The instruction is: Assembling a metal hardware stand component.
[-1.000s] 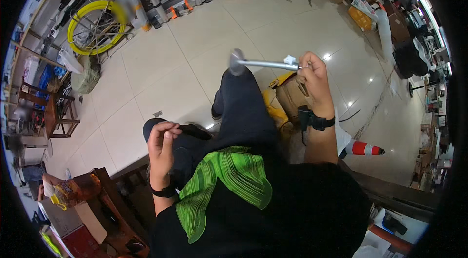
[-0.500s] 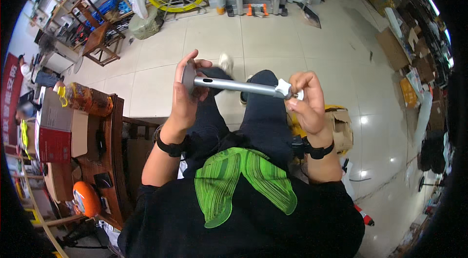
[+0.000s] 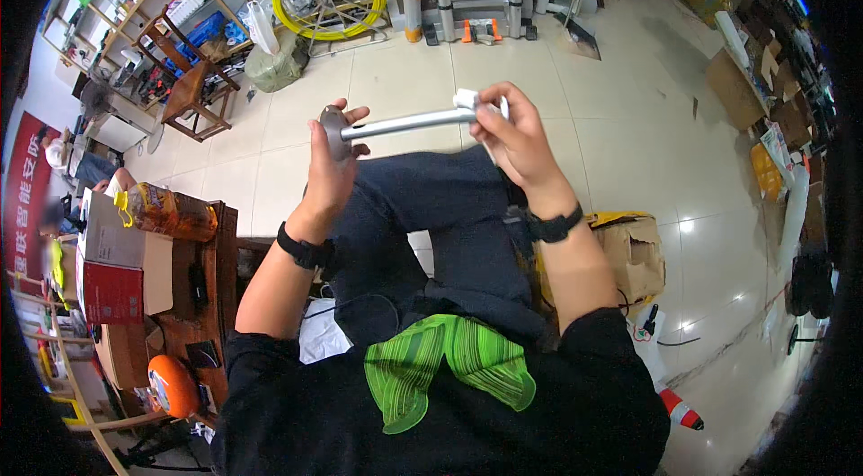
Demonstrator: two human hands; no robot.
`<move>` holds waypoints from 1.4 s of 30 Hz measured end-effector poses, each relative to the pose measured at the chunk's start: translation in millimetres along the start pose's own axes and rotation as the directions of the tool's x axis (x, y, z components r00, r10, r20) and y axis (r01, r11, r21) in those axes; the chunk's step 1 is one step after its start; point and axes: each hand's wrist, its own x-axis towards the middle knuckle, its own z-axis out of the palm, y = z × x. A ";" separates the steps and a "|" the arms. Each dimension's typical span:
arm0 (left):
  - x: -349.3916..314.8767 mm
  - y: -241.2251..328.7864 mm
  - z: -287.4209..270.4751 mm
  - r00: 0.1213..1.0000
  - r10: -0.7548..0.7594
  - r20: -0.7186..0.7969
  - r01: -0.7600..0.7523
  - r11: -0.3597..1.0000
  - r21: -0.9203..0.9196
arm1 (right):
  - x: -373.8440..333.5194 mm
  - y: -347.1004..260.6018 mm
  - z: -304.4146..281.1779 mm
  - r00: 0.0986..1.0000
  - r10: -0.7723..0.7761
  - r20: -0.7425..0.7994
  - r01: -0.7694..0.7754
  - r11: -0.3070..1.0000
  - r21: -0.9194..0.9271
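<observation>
A grey metal tube with a round flange plate at one end is held up over my lap, its right end slightly higher. My left hand grips the flange, thumb on the near side and fingers behind it. Closed round the tube's other end is my right hand, beside a white knob. Its fingers cover most of that end, and a thin white part shows below them. Near the flange, the tube has a dark slot.
At left, a wooden table carries a cardboard box, a bottle of amber liquid and an orange rounded object. A yellow cable reel and wooden chair stand beyond. An open carton sits right of my legs.
The tube has been lifted farther from my body, and its right end now tilts upward. My right hand has moved up and left, covering more of the knob end. My legs have shifted together.
</observation>
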 end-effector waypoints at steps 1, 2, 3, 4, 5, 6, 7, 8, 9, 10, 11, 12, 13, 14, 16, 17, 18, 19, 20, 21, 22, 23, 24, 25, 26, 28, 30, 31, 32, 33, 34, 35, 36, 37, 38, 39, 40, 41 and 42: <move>8.4 -8.5 -11.3 1.000 0.022 -0.001 -0.022 0.994 0.107 | 11.4 9.3 0.4 1.000 0.003 -0.007 -0.003 0.995 0.096; 15.2 -13.5 -21.0 0.999 0.048 0.001 -0.047 0.976 0.211 | 27.1 21.0 -0.5 0.999 0.008 -0.038 -0.003 0.989 0.147; 21.0 -17.7 -27.3 0.999 0.039 -0.033 -0.029 0.965 0.261 | 42.6 38.1 -5.0 0.999 0.029 -0.045 -0.020 0.982 0.187; 30.1 -27.4 -33.5 0.997 0.058 -0.044 -0.045 0.966 0.256 | 62.6 53.5 -10.3 0.999 0.035 -0.039 -0.025 0.974 0.225; 44.6 -46.0 -40.2 0.994 0.011 -0.111 0.015 0.974 0.225 | 80.0 66.6 -19.6 0.996 0.046 -0.082 -0.024 0.970 0.243; 60.0 -61.0 -43.8 0.985 -0.039 -0.169 0.072 0.979 0.192 | 96.1 75.3 -28.0 0.990 0.051 -0.129 -0.015 0.965 0.263; 72.4 -68.9 -38.7 0.977 -0.069 -0.200 0.106 0.978 0.178 | 113.1 84.4 -32.7 0.983 0.035 -0.179 0.010 0.969 0.246; 82.2 -76.3 -33.5 0.961 -0.121 -0.247 0.141 0.988 0.067 | 127.6 92.9 -38.5 0.986 0.021 -0.165 0.020 0.970 0.243; 92.2 -79.2 -32.5 0.931 -0.243 -0.271 0.242 0.969 -0.040 | 138.4 101.2 -42.3 0.977 0.052 -0.209 0.007 0.962 0.273; 103.8 -83.5 -34.1 0.888 -0.366 -0.279 0.338 0.930 -0.146 | 148.6 109.9 -47.4 0.964 0.084 -0.254 -0.003 0.953 0.304; 119.7 -88.5 -45.4 0.827 -0.523 -0.205 0.474 0.845 -0.247 | 156.9 119.8 -53.5 0.950 0.101 -0.295 -0.011 0.956 0.293; 129.0 -86.7 -39.5 0.826 -0.525 -0.203 0.476 0.844 -0.245 | 162.4 129.0 -62.7 0.949 0.100 -0.298 -0.009 0.956 0.294; 134.1 -78.8 -26.5 0.755 -0.624 -0.200 0.600 0.781 -0.173 | 164.8 137.3 -71.7 0.944 0.110 -0.310 -0.043 0.975 0.217; 140.3 -80.5 -18.7 0.668 -0.715 -0.206 0.713 0.694 -0.099 | 167.2 146.0 -82.5 0.937 0.122 -0.327 -0.079 0.987 0.139; 147.0 -101.8 -20.4 0.652 -0.733 -0.196 0.727 0.677 -0.115 | 167.9 157.4 -95.0 0.926 0.135 -0.352 -0.100 0.988 0.116; 147.7 -115.1 -21.8 0.618 -0.774 -0.138 0.756 0.633 -0.167 | 165.5 165.3 -103.7 0.928 0.145 -0.344 -0.103 0.985 0.138; 154.8 -126.8 -22.7 0.588 -0.806 -0.073 0.781 0.588 -0.211 | 168.8 169.8 -112.5 0.930 0.144 -0.337 -0.096 0.983 0.156; 154.2 -138.2 -25.2 0.579 -0.815 0.034 0.792 0.551 -0.264 | 165.5 176.9 -119.8 0.924 0.150 -0.351 -0.098 0.982 0.161; 150.2 -149.0 -27.7 0.587 -0.809 0.032 0.788 0.562 -0.251 | 156.8 185.6 -125.4 0.908 0.217 -0.358 -0.170 0.973 0.158; 147.6 -156.5 -28.4 0.628 -0.778 -0.034 0.760 0.622 -0.186 | 153.3 193.5 -127.5 0.886 0.279 -0.369 -0.237 0.959 0.156; 142.7 -164.6 -31.5 0.667 -0.736 -0.111 0.726 0.677 -0.125 | 154.6 197.2 -125.0 0.879 0.296 -0.374 -0.250 0.954 0.168; 146.7 -178.6 -43.0 0.716 -0.693 -0.086 0.678 0.719 -0.154 | 159.2 199.5 -122.0 0.887 0.279 -0.368 -0.281 0.958 0.051; 145.0 -189.6 -56.1 0.760 -0.645 -0.083 0.623 0.759 -0.193 | 159.9 201.8 -114.0 0.895 0.281 -0.346 -0.320 0.946 -0.061; 147.8 -182.5 -56.4 0.794 -0.604 -0.071 0.572 0.781 -0.252 | 164.1 201.0 -113.6 0.896 0.313 -0.316 -0.332 0.943 -0.010; 144.8 -179.3 -58.0 0.794 -0.599 -0.107 0.558 0.787 -0.262 | 163.7 208.1 -113.9 0.888 0.316 -0.335 -0.338 0.941 -0.008; 141.9 -166.2 -61.0 0.903 -0.404 -0.146 0.360 0.897 -0.258 | 165.9 211.6 -107.7 0.879 0.286 -0.381 -0.276 0.958 0.082; 141.9 -197.0 -75.1 0.950 -0.311 0.026 0.306 0.912 -0.273 | 164.8 219.7 -126.7 0.854 0.323 -0.409 -0.306 0.946 0.108; 138.6 -201.2 -65.3 0.954 -0.298 0.019 0.288 0.903 -0.319 | 160.0 214.2 -133.2 0.832 0.369 -0.414 -0.326 0.929 0.174; 138.8 -193.0 -52.1 0.945 -0.316 0.090 0.328 0.906 -0.268 | 155.7 208.0 -142.1 0.819 0.400 -0.412 -0.352 0.917 0.189; 138.6 -200.9 -48.9 0.934 -0.313 0.175 0.355 0.875 -0.330 | 155.6 204.7 -144.9 0.796 0.390 -0.462 -0.313 0.920 0.237; 133.9 -195.4 -42.5 0.930 -0.343 0.130 0.366 0.885 -0.286 | 154.5 202.7 -150.1 0.812 0.400 -0.425 -0.302 0.911 0.280; 134.8 -194.1 -44.5 0.941 -0.320 0.112 0.339 0.889 -0.307 | 157.7 197.2 -143.2 0.817 0.412 -0.402 -0.317 0.905 0.284; 133.8 -190.6 -45.5 0.946 -0.308 0.105 0.325 0.886 -0.331 | 158.4 190.9 -137.4 0.815 0.424 -0.395 -0.329 0.900 0.286; 129.5 -187.7 -48.1 0.951 -0.290 0.106 0.308 0.890 -0.337 | 155.6 191.4 -137.4 0.828 0.424 -0.368 -0.329 0.897 0.293; 127.2 -184.0 -49.2 0.956 -0.272 0.110 0.293 0.890 -0.350 | 153.7 190.4 -140.5 0.801 0.487 -0.347 -0.403 0.869 0.288; 122.7 -174.3 -49.8 0.961 -0.254 0.108 0.276 0.898 -0.343 | 155.2 189.0 -139.7 0.767 0.547 -0.336 -0.475 0.836 0.276; 121.2 -170.7 -54.4 0.964 -0.245 0.106 0.267 0.900 -0.344 | 157.9 188.6 -137.6 0.771 0.544 -0.330 -0.475 0.837 0.271; 120.2 -170.4 -58.2 0.976 -0.210 0.056 0.215 0.889 -0.404 | 157.2 186.8 -135.7 0.752 0.603 -0.266 -0.545 0.796 0.264; 117.1 -170.6 -58.0 0.983 -0.185 0.012 0.169 0.868 -0.466 | 151.6 182.9 -135.9 0.724 0.656 -0.214 -0.608 0.753 0.251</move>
